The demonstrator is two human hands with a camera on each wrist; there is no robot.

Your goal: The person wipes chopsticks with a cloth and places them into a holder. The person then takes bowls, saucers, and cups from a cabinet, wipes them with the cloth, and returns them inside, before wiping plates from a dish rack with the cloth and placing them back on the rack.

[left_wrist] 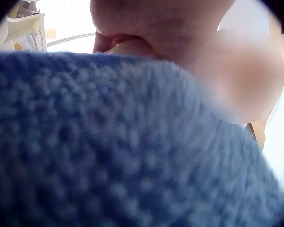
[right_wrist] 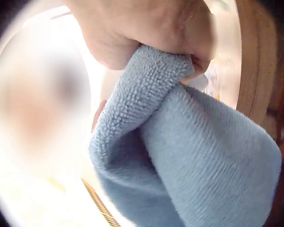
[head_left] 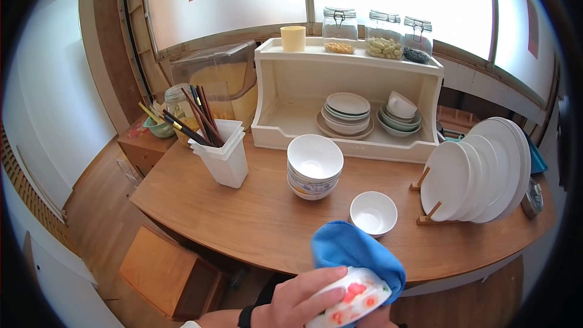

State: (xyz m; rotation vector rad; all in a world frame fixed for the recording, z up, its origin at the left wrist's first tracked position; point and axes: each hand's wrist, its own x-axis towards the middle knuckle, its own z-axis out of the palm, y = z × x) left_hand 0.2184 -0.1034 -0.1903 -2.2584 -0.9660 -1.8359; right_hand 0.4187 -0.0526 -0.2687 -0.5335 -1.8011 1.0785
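Note:
A white bowl (head_left: 355, 296) with red and orange flowers is tilted near the table's front edge, and my left hand (head_left: 297, 299) grips it with fingers spread over its outer side. A blue cloth (head_left: 358, 249) wraps against the bowl's far side. My right hand (right_wrist: 151, 28), mostly hidden behind the bowl in the head view, clutches a bunched part of that cloth, the rest hanging loose in the right wrist view. Cloth fills most of the left wrist view. Just beyond stands a plain white bowl (head_left: 373, 214), with a stack of bowls (head_left: 314, 167) to its left.
White plates (head_left: 446, 182) stand in a wooden rack at the right. Chopsticks rise from a white holder (head_left: 225, 158) at the left. Behind, a cream shelf (head_left: 346, 146) carries dishes, a cup and several jars. A wooden stool (head_left: 161, 267) stands below the table's left side.

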